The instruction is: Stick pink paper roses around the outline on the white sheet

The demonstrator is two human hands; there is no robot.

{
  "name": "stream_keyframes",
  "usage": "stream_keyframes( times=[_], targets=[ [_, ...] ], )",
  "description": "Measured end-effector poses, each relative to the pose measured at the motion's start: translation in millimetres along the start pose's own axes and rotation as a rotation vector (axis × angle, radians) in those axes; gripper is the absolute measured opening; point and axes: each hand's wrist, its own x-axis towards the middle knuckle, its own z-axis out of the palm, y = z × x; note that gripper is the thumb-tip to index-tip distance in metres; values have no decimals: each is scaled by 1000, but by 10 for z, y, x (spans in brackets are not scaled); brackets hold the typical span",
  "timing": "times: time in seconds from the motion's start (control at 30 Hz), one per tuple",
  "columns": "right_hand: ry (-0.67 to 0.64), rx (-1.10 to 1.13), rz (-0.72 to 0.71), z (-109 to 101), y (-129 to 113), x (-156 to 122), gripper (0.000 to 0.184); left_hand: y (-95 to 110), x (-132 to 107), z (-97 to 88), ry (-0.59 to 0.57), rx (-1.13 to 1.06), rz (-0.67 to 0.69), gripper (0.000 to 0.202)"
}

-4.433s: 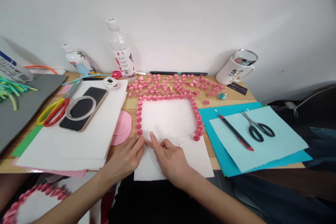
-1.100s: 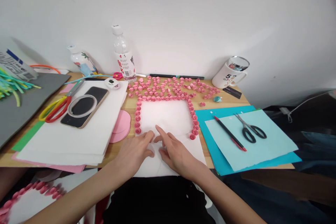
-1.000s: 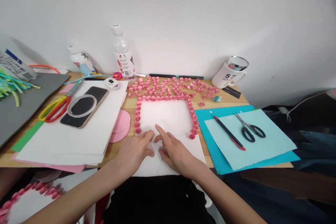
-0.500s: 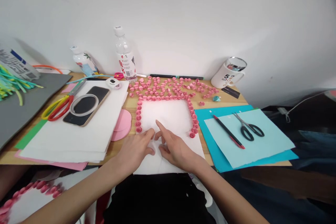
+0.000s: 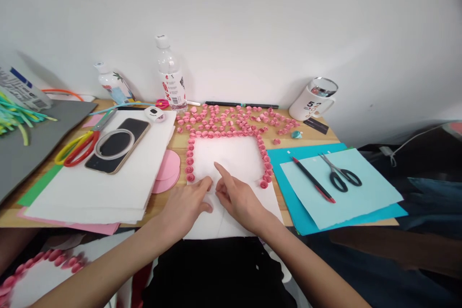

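Your left hand (image 5: 186, 207) and right hand (image 5: 240, 202) meet near the middle of the head view, low over the near part of a white sheet (image 5: 227, 156) lying on the bench (image 5: 176, 143). On the left, your palm faces down, with thumb parted wide from the forefinger. On the right, you point your forefinger forward over the sheet while the other fingers curl in toward the thumb; you can't tell from this angle whether they pinch anything.

Rolled pink paper flowers (image 5: 189, 154) line the left, far and right sides of the white area, and more loose pink flowers (image 5: 234, 122) lie scattered just beyond. To your left, pink discs (image 5: 168, 168) lie between the sheet and a white paper stack (image 5: 104, 197), which bears a phone (image 5: 138, 129) with a ring on it. To your right, black-handled scissors (image 5: 338, 181) and a black-and-red pen (image 5: 311, 178) rest on a pale blue sheet (image 5: 361, 202). Behind them stands a white mug (image 5: 305, 104).
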Motion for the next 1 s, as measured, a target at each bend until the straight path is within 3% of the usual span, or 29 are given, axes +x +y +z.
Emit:
stream_keyframes(
  times=[0.5,0.63,0.77,0.87,1.0],
  targets=[
    [-131,-305,114,16,-82,115,68,-3,28,2,7,8,-2,17],
    [-105,-424,136,37,-155,97,67,-11,30,20,14,3,2,17],
    [-41,-521,41,70,-233,35,70,-59,42,84,66,18,19,16],
    [-6,-507,-8,89,-229,4,72,-74,41,102,88,24,38,15],
    [10,-374,101,73,-157,33,66,-40,19,64,53,-6,36,19]
  ],
)
